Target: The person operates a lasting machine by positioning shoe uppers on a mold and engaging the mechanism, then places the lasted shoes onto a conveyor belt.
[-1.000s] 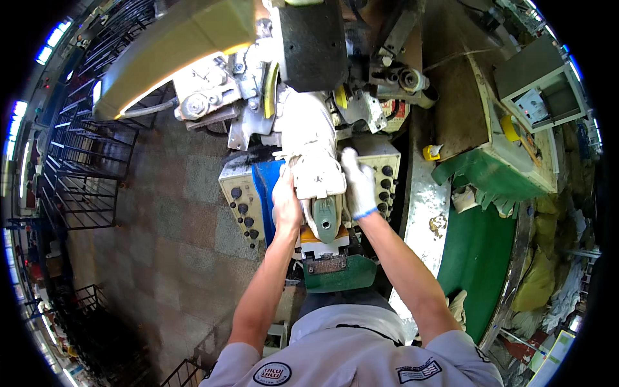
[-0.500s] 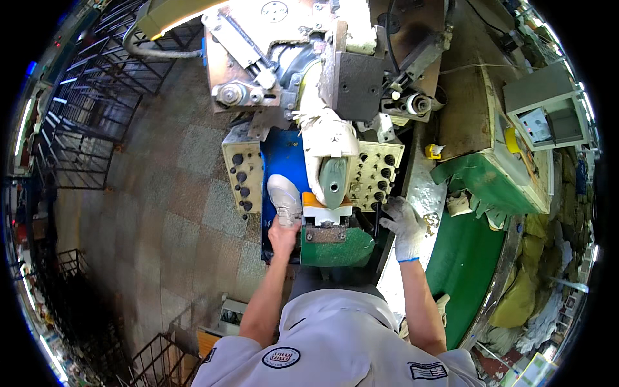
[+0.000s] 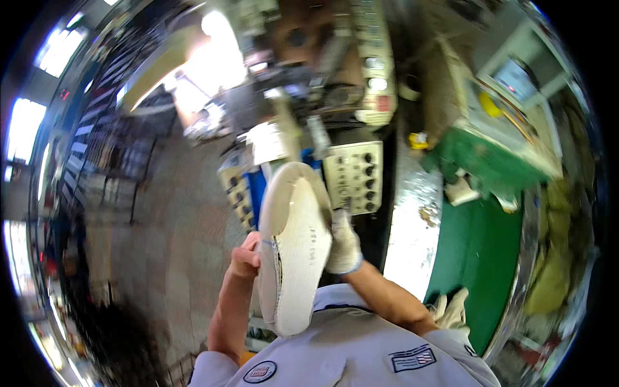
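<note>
Raised close in front of me is a pale shoe upper (image 3: 295, 245), its underside turned up, toe end away from me and heel end near my chest. Along its left edge, toward the heel, runs a dark gap. My bare left hand (image 3: 245, 258) grips it at the left side, with the fingers partly hidden behind it. On the right side my right hand (image 3: 345, 246), in a pale knitted glove, is closed against the edge; its fingertips are partly hidden. Beyond the shoe stands a machine with a button panel (image 3: 353, 177).
A bright lamp (image 3: 216, 55) hangs at upper left over the machine. To the right run a metal ledge (image 3: 416, 219) and a green surface (image 3: 480, 258) with gloves (image 3: 451, 309) on it. A bench with green cloth (image 3: 467, 158) stands farther right. Metal racks (image 3: 97, 148) are at left.
The shoe has come up from beside the machine toward me, now with its underside showing. My right hand has moved left from the ledge onto it. The view has tilted and blurred.
</note>
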A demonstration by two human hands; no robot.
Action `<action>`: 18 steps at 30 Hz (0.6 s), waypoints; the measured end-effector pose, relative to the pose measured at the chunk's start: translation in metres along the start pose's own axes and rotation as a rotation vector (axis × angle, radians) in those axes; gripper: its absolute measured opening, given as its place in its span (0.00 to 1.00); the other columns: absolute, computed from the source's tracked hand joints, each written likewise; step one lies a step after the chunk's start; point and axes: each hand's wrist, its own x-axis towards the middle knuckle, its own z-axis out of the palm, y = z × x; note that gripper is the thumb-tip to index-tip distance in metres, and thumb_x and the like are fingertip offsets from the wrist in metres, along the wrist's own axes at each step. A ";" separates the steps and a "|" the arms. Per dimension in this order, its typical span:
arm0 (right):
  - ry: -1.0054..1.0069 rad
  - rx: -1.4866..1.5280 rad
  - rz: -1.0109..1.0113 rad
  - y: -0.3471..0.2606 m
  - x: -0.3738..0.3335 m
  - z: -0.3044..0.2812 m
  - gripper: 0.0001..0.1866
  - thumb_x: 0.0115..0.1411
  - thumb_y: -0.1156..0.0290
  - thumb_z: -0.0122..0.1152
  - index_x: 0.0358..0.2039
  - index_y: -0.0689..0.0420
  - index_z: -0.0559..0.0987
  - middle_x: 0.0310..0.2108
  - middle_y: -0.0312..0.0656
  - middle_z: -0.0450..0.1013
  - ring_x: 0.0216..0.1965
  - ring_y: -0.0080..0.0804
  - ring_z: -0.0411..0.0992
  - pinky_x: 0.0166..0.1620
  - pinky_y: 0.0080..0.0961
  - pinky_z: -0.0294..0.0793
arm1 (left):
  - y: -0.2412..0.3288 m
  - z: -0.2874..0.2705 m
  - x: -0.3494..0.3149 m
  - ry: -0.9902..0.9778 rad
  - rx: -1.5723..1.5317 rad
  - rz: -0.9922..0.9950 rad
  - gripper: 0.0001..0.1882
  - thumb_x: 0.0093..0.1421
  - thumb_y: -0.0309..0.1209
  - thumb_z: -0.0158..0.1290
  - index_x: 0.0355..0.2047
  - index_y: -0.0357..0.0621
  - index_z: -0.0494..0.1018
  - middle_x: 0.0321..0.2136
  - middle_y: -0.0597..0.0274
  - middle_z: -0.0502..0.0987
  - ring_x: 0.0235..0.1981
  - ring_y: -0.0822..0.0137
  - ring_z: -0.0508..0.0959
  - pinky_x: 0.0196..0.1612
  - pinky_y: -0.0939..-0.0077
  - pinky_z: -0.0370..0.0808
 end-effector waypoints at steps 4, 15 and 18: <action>0.234 0.104 -0.068 -0.088 -0.035 -0.054 0.29 0.62 0.57 0.66 0.58 0.61 0.74 0.48 0.48 0.79 0.45 0.37 0.80 0.49 0.34 0.81 | -0.017 0.083 0.052 0.555 0.937 0.049 0.11 0.64 0.27 0.58 0.40 0.29 0.80 0.35 0.55 0.84 0.33 0.70 0.82 0.37 0.79 0.76; 1.366 -1.387 0.701 -0.326 -0.319 -0.353 0.40 0.59 0.36 0.60 0.55 0.61 0.79 0.52 0.62 0.77 0.56 0.53 0.75 0.59 0.40 0.71 | -0.012 0.018 0.148 0.871 1.475 0.440 0.30 0.64 0.40 0.63 0.57 0.29 0.72 0.48 0.52 0.79 0.46 0.59 0.77 0.52 0.65 0.74; 1.560 -1.481 0.526 -0.352 -0.262 -0.387 0.40 0.60 0.38 0.60 0.59 0.60 0.75 0.53 0.57 0.77 0.55 0.49 0.76 0.65 0.41 0.67 | -0.014 0.018 0.147 0.899 1.404 0.494 0.25 0.58 0.32 0.65 0.52 0.28 0.75 0.48 0.51 0.80 0.43 0.60 0.77 0.49 0.62 0.74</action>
